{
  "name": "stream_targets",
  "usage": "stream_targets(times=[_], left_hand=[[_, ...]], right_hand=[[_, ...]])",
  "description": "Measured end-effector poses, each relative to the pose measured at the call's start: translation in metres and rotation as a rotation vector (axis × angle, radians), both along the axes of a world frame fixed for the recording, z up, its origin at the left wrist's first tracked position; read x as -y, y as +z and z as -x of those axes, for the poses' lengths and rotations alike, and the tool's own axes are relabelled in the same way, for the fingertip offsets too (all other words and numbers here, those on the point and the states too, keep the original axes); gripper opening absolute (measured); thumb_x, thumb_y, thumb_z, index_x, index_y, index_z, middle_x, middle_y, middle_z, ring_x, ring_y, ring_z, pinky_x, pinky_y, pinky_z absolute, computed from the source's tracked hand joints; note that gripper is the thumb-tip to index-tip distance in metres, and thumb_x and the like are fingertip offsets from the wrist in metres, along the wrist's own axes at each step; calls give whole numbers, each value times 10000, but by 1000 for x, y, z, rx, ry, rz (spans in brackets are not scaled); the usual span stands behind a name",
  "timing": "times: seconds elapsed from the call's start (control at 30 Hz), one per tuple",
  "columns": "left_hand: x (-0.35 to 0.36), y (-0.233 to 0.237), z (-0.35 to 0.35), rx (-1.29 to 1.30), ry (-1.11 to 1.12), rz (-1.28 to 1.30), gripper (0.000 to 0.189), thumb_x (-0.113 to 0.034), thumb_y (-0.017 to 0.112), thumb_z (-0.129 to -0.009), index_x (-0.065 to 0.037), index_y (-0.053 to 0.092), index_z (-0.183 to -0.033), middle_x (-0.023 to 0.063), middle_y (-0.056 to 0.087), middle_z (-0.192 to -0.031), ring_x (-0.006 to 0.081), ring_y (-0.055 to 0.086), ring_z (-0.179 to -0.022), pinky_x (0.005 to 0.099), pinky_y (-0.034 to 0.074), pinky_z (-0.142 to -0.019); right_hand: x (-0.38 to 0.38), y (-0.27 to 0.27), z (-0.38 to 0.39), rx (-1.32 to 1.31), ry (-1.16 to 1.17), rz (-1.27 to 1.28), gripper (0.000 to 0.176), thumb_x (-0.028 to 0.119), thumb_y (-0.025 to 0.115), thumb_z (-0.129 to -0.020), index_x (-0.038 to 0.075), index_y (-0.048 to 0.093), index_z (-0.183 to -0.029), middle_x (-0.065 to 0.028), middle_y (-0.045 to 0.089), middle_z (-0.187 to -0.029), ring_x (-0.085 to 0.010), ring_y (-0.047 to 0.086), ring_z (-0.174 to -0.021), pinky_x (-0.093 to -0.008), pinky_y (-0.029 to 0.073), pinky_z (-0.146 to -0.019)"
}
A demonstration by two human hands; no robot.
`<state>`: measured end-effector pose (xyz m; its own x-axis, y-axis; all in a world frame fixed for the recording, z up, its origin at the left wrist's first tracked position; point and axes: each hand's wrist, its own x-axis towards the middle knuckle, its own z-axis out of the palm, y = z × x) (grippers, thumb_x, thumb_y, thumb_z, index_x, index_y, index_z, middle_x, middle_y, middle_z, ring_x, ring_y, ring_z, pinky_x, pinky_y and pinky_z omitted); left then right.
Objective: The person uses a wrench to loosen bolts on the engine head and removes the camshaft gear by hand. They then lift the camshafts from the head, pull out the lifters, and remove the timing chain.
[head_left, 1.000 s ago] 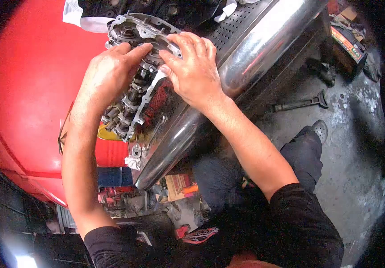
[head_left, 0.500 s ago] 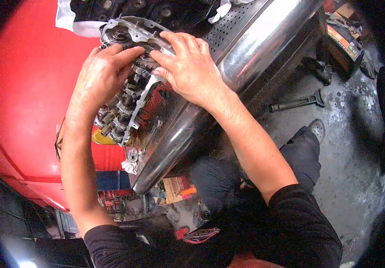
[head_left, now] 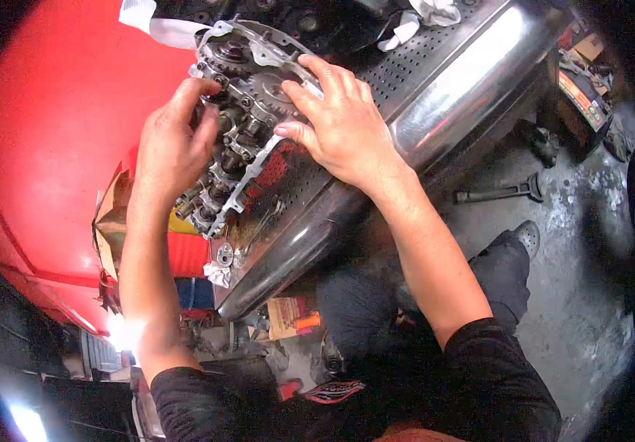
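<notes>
A metal engine cylinder head [head_left: 255,158] with exposed camshafts lies at an angle on a perforated metal surface. Two toothed sprockets sit at its far end: a dark one [head_left: 229,53] and a paler one [head_left: 269,92], partly covered by my right hand. That hand [head_left: 343,125] rests with fingers extended over the sprocket and the housing rim, its thumb at the head's side edge. My left hand [head_left: 176,136] is at the opposite edge, index finger bent and thumb apart, near the camshaft caps. Nothing shows between those fingers, though the other fingertips are hidden.
A red panel [head_left: 59,140] fills the left side. The perforated bench [head_left: 398,74] has a shiny rounded metal edge [head_left: 472,74]. White crumpled paper [head_left: 435,11] lies at the back. A dark tool [head_left: 498,191] and a black box [head_left: 579,96] are on the floor at right.
My left hand has drawn back from the paler sprocket to the head's left edge, its fingers parting. My right hand stays on the rim and sprocket. The whole view has shifted slightly.
</notes>
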<state>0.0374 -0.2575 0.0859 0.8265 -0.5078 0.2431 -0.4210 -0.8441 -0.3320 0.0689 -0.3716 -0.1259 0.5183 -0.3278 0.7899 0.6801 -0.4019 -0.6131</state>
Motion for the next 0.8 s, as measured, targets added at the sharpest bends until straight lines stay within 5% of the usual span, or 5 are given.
stream_targets(times=[0.13, 0.3, 0.53, 0.8], left_hand=[[-6, -7, 5, 7, -93, 12, 418, -42, 590, -921, -125, 600, -1331, 115, 577, -763, 173, 552, -674, 350, 482, -669], [1, -7, -3, -20, -126, -196, 468, -92, 578, -924, -184, 593, -1382, 225, 699, -1066, 416, 677, -963, 464, 535, -822], [19, -6, -14, -32, -75, -424, 440, -93, 600, -892, -172, 621, -1325, 209, 698, -1052, 407, 677, -939, 495, 537, -807], [32, 0, -23, -65, -103, -490, 407, -55, 611, -882, -157, 660, -1272, 195, 668, -955, 409, 662, -885, 476, 528, -764]], right_hand=[[5, 5, -1, -6, -14, 62, 538, 465, 710, -859, 90, 669, -1241, -176, 484, -1437, -359, 455, -1325, -497, 393, -1053], [6, 9, -1, -8, -14, 108, 507, 450, 701, -873, 96, 675, -1235, -178, 515, -1400, -354, 496, -1291, -483, 415, -1024], [3, -1, 0, -5, 33, 27, 448, 349, 735, -864, 83, 681, -1221, -173, 509, -1402, -347, 509, -1286, -474, 429, -1034], [4, 4, 5, 47, -21, -39, 282, 246, 773, -790, 52, 715, -986, -141, 554, -1349, -306, 564, -1173, -465, 443, -995]])
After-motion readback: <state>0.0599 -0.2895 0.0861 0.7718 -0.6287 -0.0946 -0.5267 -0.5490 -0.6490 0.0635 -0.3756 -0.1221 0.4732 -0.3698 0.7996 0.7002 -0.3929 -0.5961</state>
